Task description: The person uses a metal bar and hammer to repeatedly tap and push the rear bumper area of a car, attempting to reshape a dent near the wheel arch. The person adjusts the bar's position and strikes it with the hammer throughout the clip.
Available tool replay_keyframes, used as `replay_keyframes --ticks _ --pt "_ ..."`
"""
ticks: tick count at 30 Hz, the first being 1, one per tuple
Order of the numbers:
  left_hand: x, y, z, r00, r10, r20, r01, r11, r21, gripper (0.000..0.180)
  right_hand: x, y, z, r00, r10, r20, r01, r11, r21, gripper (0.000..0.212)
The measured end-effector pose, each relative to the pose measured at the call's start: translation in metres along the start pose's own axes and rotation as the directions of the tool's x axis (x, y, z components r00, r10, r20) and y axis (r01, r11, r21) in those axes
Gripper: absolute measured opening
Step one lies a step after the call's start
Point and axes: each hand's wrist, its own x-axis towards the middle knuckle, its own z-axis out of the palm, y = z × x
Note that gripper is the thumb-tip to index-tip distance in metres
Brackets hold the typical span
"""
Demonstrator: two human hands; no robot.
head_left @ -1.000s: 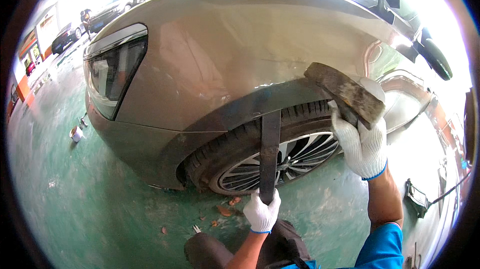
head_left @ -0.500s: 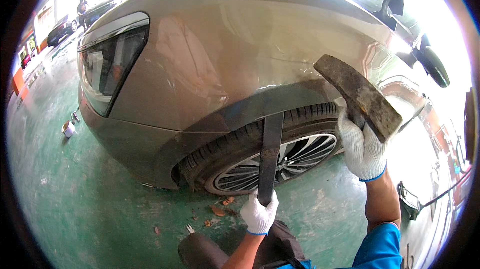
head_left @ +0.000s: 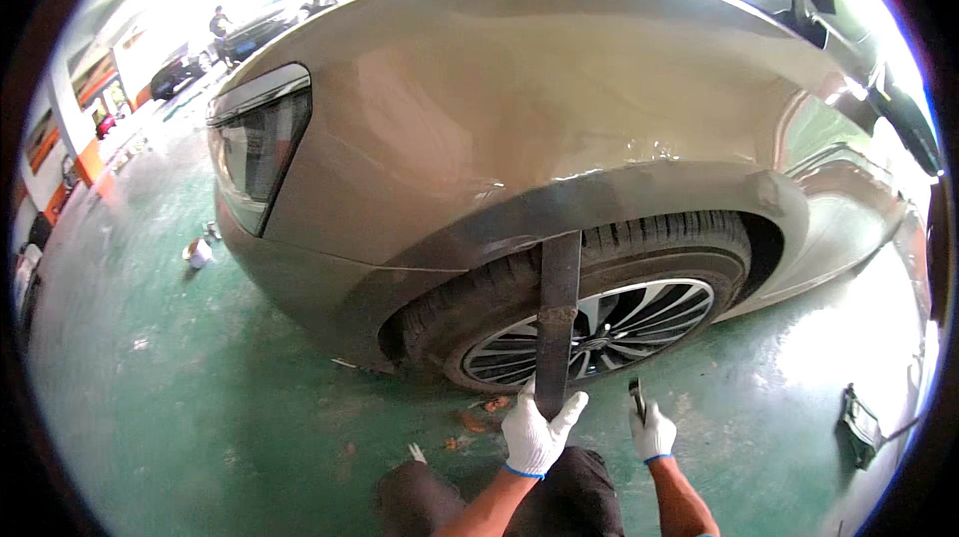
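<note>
One dark flat bar point(head_left: 558, 317) rises above the left hand point(head_left: 539, 437) to the wheel arch point(head_left: 619, 195), in front of the wheel point(head_left: 604, 342). That hand grasps its lower end, thumb splayed; the right hand point(head_left: 654, 434), just to the right, is clenched around a dark tool point(head_left: 636, 397), mostly hidden. The bar looks heavy, rigid and hardly fragile, perhaps slick to a gloved palm; the lower end, fully wrapped, seems the best hold.
</note>
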Motion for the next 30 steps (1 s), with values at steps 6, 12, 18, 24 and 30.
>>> replay_keyframes --ticks 6,12,18,24,30 --pt "0.011 0.021 -0.035 0.970 -0.159 0.184 0.082 0.925 0.370 0.058 -0.078 0.074 0.120 0.804 0.430 0.410 -0.348 0.900 -0.263 0.024" --pt "0.018 0.044 -0.052 0.903 -0.333 0.271 0.115 0.796 0.594 0.073 -0.035 -0.103 -0.005 0.852 -0.212 0.478 -0.416 0.279 0.866 0.048" --pt "0.048 0.089 -0.093 0.758 -0.369 0.537 -0.254 0.592 0.765 0.059 -0.060 -0.203 -0.009 0.766 -0.472 0.436 -0.432 0.124 0.893 0.025" --pt "0.157 0.221 -0.165 0.381 0.872 0.309 -0.796 0.138 0.590 0.061 -0.052 -0.213 -0.037 0.821 -0.200 0.535 -0.493 0.225 0.841 0.027" --pt "0.229 0.210 -0.165 0.254 0.805 0.537 -0.819 -0.117 0.562 0.088 -0.053 -0.241 -0.058 0.948 -0.027 0.317 -0.247 0.563 0.788 0.036"
